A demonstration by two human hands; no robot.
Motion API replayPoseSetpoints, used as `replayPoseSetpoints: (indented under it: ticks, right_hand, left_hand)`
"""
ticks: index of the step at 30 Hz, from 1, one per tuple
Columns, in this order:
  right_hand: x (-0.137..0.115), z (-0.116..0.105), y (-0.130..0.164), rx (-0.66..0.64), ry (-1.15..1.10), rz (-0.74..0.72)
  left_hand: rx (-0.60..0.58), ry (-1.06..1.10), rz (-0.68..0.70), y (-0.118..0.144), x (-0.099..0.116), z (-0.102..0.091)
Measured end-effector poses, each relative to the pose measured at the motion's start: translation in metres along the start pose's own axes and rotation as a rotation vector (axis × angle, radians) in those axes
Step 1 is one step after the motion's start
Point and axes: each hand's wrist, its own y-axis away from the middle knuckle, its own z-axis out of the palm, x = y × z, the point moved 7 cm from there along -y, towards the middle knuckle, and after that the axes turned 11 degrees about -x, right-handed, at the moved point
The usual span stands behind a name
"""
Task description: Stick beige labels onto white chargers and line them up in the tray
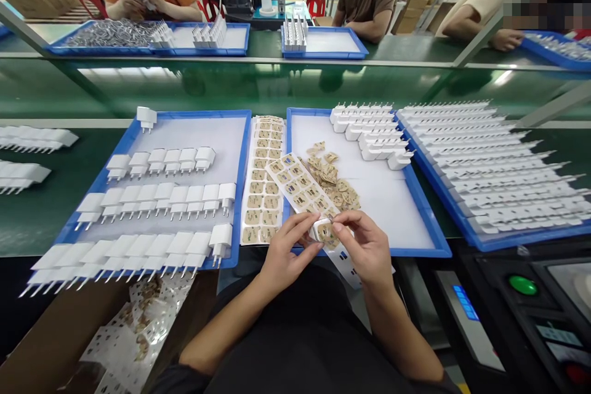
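A: so what are the hands up to?

B: left hand (284, 252) is curled, fingertips pinching a small white plug adapter (322, 231). right hand (364, 246) is curled too, thumb and forefinger pressed on the tan sticker on its face.

A: where's that?

B: low, close to the body, just over the near edge of the blue tray (415, 197), beside a sticker sheet (300, 188). both forearms angle inward.

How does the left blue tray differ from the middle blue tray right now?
The left blue tray holds white plugs in three spaced rows across it. The middle blue tray has white plugs packed at its far corner, plus a loose pile of tan stickers. Both have white liners.
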Motion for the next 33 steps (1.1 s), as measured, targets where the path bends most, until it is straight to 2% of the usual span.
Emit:
replayPoseSetpoints:
  ticks: [10, 20, 25, 28, 30, 33]
  right_hand:
    - [-0.003, 0.003, -0.001, 0.003, 0.081, -0.02]
    - [-0.013, 0.008, 0.0, 0.076, 0.304, -0.068]
    - [-0.026, 0.014, -0.001, 0.103, 0.454, -0.185]
    - [-0.029, 0.007, -0.002, 0.18, 0.536, -0.245]
    - [-0.022, -0.002, -0.003, 0.211, 0.458, -0.188]
    - [-0.002, -0.003, -0.008, 0.061, 0.135, -0.025]
  left_hand:
    - [-0.004, 0.017, -0.002, 0.0, -0.001, -0.001]
    - [0.017, 0.023, 0.016, -0.001, 0.001, -0.002]
    - [0.032, 0.025, 0.019, -0.001, 0.002, -0.002]
    - [0.062, 0.022, 0.033, 0.0, 0.003, -0.002]
    - [0.094, 0.017, 0.047, 0.002, 0.003, -0.003]
    - [0.127, 0.023, 0.067, 0.004, 0.004, -0.003]
